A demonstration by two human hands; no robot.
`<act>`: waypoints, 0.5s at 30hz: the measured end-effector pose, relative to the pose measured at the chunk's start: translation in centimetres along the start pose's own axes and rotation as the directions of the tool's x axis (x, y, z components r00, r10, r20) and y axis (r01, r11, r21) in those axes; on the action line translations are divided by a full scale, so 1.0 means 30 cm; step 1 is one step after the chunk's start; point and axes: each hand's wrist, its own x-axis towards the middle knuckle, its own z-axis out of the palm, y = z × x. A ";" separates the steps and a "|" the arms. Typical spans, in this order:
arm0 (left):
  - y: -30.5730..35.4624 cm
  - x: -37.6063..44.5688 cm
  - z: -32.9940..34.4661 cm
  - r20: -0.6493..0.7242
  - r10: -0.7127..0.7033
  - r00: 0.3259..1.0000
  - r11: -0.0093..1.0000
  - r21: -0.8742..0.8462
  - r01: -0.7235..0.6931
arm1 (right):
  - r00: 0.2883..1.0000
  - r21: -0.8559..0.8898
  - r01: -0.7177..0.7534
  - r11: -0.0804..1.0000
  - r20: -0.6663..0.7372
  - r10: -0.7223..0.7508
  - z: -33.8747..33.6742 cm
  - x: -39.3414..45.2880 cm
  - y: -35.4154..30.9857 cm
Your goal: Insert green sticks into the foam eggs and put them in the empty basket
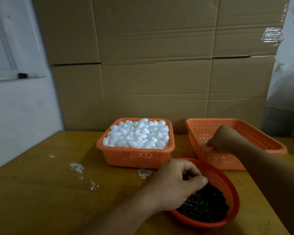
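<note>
An orange square basket [136,156] in the middle of the table is heaped with white foam eggs [139,134]. To its right stands a second orange basket [268,141]; my right hand [222,139] reaches into it and holds a white foam egg [204,143] low inside. In front, a round orange basket [227,185] holds a pile of dark green sticks [205,206]. My left hand [175,182] is over that pile, fingers curled and thumb pinched against them; whether a stick is between them is hidden.
The baskets stand on a yellow-brown wooden table [41,192] with white foam crumbs [76,167] scattered on its left half. Flattened cardboard sheets [159,65] stand behind the table. A white wall with a window frame [5,70] is at the left.
</note>
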 end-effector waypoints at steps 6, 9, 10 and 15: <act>0.002 0.000 -0.001 -0.001 0.008 1.000 1.000 0.001 -0.008 | 0.995 -0.041 -0.038 0.998 0.088 0.042 0.005 -0.010 -0.019; 0.001 0.001 -0.002 -0.001 0.017 1.000 1.000 0.002 -0.017 | 0.992 -0.088 -0.020 0.996 0.120 0.031 -0.006 -0.022 -0.031; 0.000 0.002 -0.001 -0.001 0.019 1.000 1.000 0.003 -0.019 | 0.994 -0.093 -0.016 0.996 0.110 0.026 -0.005 -0.023 -0.030; -0.002 0.001 0.001 0.007 0.018 1.000 1.000 0.008 -0.018 | 0.997 -0.036 -0.013 0.999 0.076 0.016 -0.013 -0.033 -0.025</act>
